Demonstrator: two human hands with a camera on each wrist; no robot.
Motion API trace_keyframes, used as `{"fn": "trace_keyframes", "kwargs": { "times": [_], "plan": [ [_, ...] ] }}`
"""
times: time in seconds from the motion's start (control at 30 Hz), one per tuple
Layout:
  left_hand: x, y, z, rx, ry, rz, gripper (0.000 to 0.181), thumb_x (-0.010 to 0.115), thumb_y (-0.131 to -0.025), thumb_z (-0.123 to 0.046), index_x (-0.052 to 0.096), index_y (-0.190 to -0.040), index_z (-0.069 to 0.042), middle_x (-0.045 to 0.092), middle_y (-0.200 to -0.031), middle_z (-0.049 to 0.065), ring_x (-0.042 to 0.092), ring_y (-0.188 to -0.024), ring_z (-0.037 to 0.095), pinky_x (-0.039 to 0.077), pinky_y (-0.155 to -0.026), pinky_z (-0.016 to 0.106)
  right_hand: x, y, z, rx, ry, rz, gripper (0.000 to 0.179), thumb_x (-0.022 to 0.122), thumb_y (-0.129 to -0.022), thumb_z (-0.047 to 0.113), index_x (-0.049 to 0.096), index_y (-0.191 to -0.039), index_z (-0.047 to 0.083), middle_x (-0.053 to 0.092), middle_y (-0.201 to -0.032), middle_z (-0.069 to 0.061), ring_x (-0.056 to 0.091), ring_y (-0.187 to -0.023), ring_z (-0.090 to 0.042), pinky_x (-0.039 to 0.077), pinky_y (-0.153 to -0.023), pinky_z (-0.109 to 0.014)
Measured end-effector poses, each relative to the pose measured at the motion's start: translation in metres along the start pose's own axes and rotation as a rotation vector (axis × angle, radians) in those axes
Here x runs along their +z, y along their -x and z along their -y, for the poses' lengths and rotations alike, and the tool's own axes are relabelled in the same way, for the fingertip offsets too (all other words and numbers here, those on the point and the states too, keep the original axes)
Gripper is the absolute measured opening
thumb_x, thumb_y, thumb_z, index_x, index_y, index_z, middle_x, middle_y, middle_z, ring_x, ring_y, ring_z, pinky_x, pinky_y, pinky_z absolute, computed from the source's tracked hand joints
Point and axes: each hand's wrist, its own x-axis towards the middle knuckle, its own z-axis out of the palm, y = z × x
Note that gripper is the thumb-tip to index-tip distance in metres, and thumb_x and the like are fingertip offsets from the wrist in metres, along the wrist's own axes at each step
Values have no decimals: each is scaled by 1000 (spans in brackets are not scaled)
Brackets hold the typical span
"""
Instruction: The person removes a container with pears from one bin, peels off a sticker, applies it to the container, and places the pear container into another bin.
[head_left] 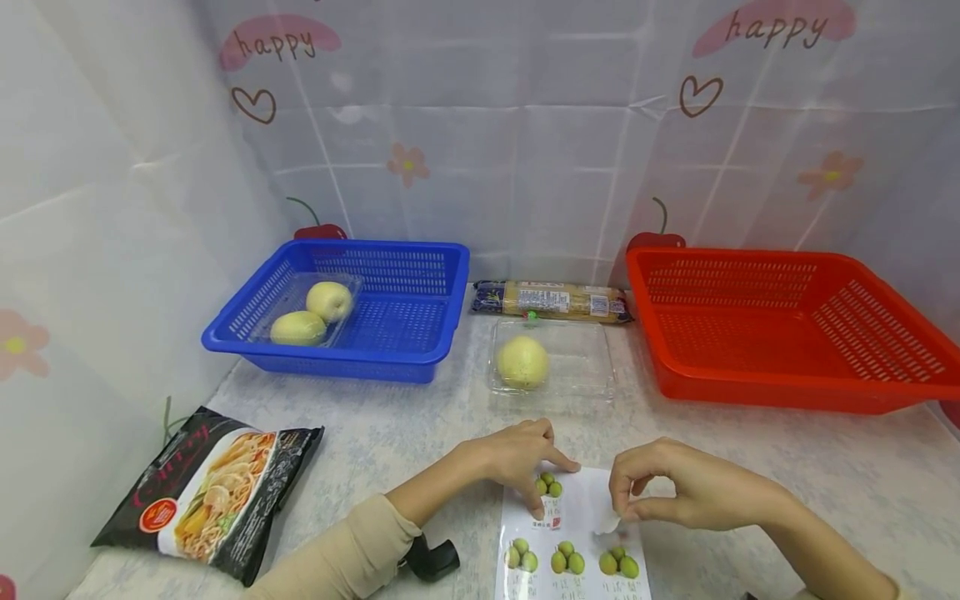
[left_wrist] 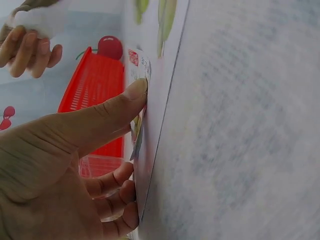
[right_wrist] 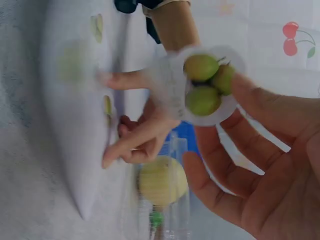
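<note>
Baskets flank a box; our left hand, spread, presses the cut-off sheet; our right hand pinches a sticker.

From my station I can read one word, "happy", printed twice in brown across the backdrop curtain. The red script on the black noodle bag, the long packet's panels, and the tiny characters on the picture sheet and loose label defeat me.
</note>
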Motion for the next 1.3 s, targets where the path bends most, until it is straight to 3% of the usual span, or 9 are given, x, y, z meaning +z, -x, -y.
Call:
{"fn": "trace_keyframes", "kwargs": {
  "times": [0.2, 0.3, 0.43, 0.53, 0.67, 0.77, 0.87, 1.07, 1.3],
  "plan": [
    [-1, 0, -2, 1, -32, 5, 74, 85, -63, -38, 56, -131, -33, 42, -102, -7, 37, -87, 5, 33, -71, 13, -13, 0, 0, -80, -47, -93, 20, 62, -85, -6, 60, -95, 11, 62, -87, 0, 59, -79, -11, 53, -70, -26],
    [-2, 3, -1, 23, -39, 16, 74, 84, -65, -39, 54, -133, -31, 41, -101, -6, 36, -88, 6, 33, -72, 13, -21, -4, -1, -66, -46, -148, 20, 61, -86, -8, 60, -96, 8, 62, -86, -3, 60, -78, -13, 53, -72, -25],
    [-9, 10, 4, 90, 23, -22, 70, 80, -72, -37, 53, -135, -20, 53, -109, -3, 45, -94, 7, 38, -77, 14, -34, -12, -3, -12, -33, -186, 17, 60, -87, -7, 60, -96, 7, 63, -86, -4, 61, -77, -16, 54, -74, -24],
    [-20, 16, 9, 167, 185, -136, 58, 75, -81, -27, 55, -132, -8, 63, -116, 6, 57, -100, 14, 44, -81, 15, -44, -20, -5, 30, -23, -203, 15, 61, -86, -7, 61, -95, 5, 63, -85, -4, 60, -76, -18, 54, -73, -25],
    [-38, 20, 13, 234, 448, -391, 38, 67, -88, -13, 60, -123, 1, 67, -109, 13, 63, -96, 22, 50, -76, 18, -55, -33, -12, 80, 32, -302, 10, 63, -86, -4, 62, -93, 3, 63, -84, -6, 61, -74, -18, 55, -70, -24],
    [-51, 18, 15, 208, 545, -608, 27, 63, -90, -9, 63, -115, 1, 67, -104, 14, 64, -91, 22, 52, -72, 20, -58, -46, -21, 124, 88, -417, 7, 65, -85, -2, 63, -91, 2, 64, -84, -8, 62, -73, -16, 55, -70, -24],
    [-60, 11, 18, 148, 563, -751, 20, 59, -91, -7, 61, -109, 2, 65, -106, 15, 65, -91, 24, 53, -73, 23, -59, -60, -31, 178, 122, -509, 8, 67, -85, 0, 62, -91, 0, 64, -85, -9, 63, -74, -16, 54, -71, -22],
    [-65, -6, 28, 80, 606, -848, 10, 59, -90, -5, 56, -98, 2, 66, -96, 17, 67, -84, 28, 55, -69, 25, -62, -83, -52, 210, 123, -625, 14, 68, -83, -2, 56, -91, -4, 61, -83, -12, 65, -73, -20, 52, -68, -18],
    [-61, -24, 42, 67, 577, -865, 13, 69, -84, -4, 58, -89, 0, 65, -80, 12, 64, -70, 22, 51, -61, 21, -60, -97, -72, 201, 125, -659, 3, 62, -84, -9, 62, -84, -6, 63, -82, -16, 63, -75, -26, 51, -70, -17]
  ]
}}
